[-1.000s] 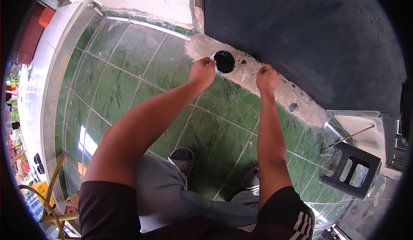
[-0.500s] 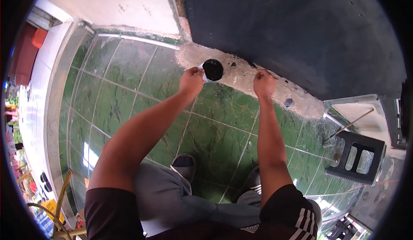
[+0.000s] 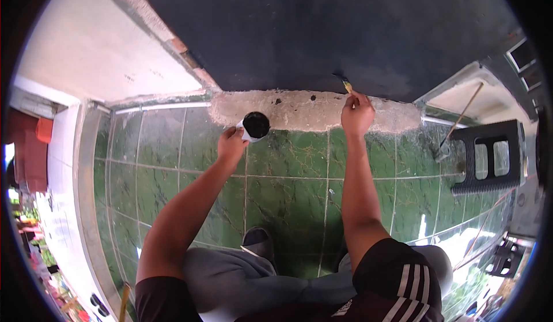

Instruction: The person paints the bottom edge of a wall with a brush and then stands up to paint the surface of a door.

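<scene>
My left hand point(image 3: 231, 144) is closed round a white cup of black paint point(image 3: 256, 126), held over the edge of the green tiles. In my right hand point(image 3: 358, 114) is a small paintbrush point(image 3: 347, 84) with a yellowish handle. Its dark bristles point up and left and appear to meet the lower part of the black panel point(image 3: 322, 39). Below the panel runs a rough strip of bare concrete point(image 3: 294, 106) with dark spots on it.
Green floor tiles point(image 3: 288, 198) spread around my feet. At the right stand a dark plastic stool point(image 3: 487, 156) and a thin stick point(image 3: 464, 117) leaning by the wall. A white pipe point(image 3: 164, 107) follows the wall base at the left.
My view has turned and tilted upward, showing more of the black panel. The right hand has raised the brush from near the concrete strip to the panel. The cup stays in my left hand.
</scene>
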The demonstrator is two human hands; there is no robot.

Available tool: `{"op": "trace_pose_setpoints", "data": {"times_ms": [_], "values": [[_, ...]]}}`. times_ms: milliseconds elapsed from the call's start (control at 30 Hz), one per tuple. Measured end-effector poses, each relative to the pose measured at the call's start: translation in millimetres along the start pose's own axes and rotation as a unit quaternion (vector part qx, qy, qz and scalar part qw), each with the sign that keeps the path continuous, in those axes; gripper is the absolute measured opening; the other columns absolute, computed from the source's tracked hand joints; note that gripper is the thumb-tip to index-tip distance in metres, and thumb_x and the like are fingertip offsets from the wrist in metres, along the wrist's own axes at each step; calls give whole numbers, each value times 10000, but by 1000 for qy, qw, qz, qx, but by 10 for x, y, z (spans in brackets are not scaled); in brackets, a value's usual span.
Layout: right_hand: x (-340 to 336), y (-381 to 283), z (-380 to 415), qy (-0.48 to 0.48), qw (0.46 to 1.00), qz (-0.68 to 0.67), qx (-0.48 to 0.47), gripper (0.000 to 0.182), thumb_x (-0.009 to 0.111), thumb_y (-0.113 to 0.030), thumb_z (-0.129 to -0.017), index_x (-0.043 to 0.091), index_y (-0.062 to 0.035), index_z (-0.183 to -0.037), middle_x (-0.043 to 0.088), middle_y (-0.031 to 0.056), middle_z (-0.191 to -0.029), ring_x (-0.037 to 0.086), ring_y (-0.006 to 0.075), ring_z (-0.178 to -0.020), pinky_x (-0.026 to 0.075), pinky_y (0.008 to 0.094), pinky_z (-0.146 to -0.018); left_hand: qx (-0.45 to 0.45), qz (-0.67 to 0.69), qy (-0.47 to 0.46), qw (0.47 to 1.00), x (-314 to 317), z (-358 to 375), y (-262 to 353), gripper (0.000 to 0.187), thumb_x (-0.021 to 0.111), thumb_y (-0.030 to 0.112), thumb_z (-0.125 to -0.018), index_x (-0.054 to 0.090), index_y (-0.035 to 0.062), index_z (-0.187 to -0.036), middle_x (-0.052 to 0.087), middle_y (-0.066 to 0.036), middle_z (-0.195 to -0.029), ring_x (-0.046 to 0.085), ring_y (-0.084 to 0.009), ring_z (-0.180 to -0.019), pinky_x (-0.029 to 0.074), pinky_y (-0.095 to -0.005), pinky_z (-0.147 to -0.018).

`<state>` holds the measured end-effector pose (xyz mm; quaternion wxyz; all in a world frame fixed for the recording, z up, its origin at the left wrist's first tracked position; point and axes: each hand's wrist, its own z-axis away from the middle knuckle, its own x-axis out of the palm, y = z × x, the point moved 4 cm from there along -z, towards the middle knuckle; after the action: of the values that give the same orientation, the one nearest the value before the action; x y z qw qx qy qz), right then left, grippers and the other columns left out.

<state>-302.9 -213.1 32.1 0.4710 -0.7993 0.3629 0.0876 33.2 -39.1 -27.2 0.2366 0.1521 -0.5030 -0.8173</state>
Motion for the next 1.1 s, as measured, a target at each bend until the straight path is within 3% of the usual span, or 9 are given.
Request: {"op": "trace_pose_setpoints", "data": {"times_ms": [100,233,367,567,667,833,933,1033,1100], "values": [[-121,130,-19,-53,996,12,70,124,636,-44,-771,731,-35,-850,697,188,-828,670,389,-756,545,431,-719,-14,-34,2,999,-12,-5,-22,309,573,173,-975,580,-43,-1196,651,-135,-1100,672,-224,-954,578,-333,-817],[35,174,-234,-120,991,62,-20,124,659,-51,-775,734,-32,-872,691,196,-817,675,375,-743,545,414,-693,-12,-71,-12,997,-13,10,-158,306,578,175,-970,591,-48,-1179,657,-135,-1068,677,-227,-920,586,-332,-784],[-757,-230,-652,66,995,-68,25,96,690,-30,-759,724,-15,-847,696,168,-776,673,364,-725,535,399,-669,-9,-79,-1,997,42,96,-74,288,575,170,-963,613,-60,-1132,660,-140,-1038,685,-235,-883,593,-331,-751],[-358,-151,-502,-244,964,93,-43,129,643,-95,-779,741,-66,-858,706,179,-807,693,368,-769,566,414,-727,23,-63,-11,998,215,55,-84,247,573,166,-938,661,-56,-1002,671,-136,-875,682,-205,-768,576,-311,-620],[-275,-300,-608,-265,951,131,-95,132,624,-113,-777,736,-87,-841,706,186,-829,694,370,-772,575,421,-752,40,-68,-36,996,387,67,-105,241,562,167,-927,651,-55,-953,670,-133,-869,676,-198,-721,564,-306,-593],[-1147,-1003,-1385,-65,984,55,-156,60,632,-75,-789,692,-75,-793,687,195,-780,680,389,-740,564,453,-687,49,-60,-71,994,635,255,-183,244,573,177,-910,646,-56,-924,666,-123,-828,664,-202,-654,555,-307,-581],[-1405,-1265,-1358,-65,975,25,-209,42,635,-61,-792,677,-64,-789,676,198,-755,675,392,-738,556,464,-673,47,-88,-105,989,709,354,-280,258,579,188,-906,638,-62,-912,661,-132,-787,669,-200,-664,551,-322,-577],[-857,-861,-1086,-346,896,191,-201,103,611,-110,-810,689,-46,-834,693,200,-835,686,369,-727,564,456,-708,79,-148,-125,978,774,362,-267,271,575,206,-905,637,-58,-893,672,-158,-764,690,-226,-705,542,-357,-589],[-485,-549,-907,-367,879,211,-219,118,606,-119,-821,690,-47,-863,693,202,-843,689,365,-723,567,461,-709,101,-208,-121,965,810,370,-227,280,578,229,-897,643,-44,-890,686,-183,-771,703,-271,-730,536,-398,-617]]}}
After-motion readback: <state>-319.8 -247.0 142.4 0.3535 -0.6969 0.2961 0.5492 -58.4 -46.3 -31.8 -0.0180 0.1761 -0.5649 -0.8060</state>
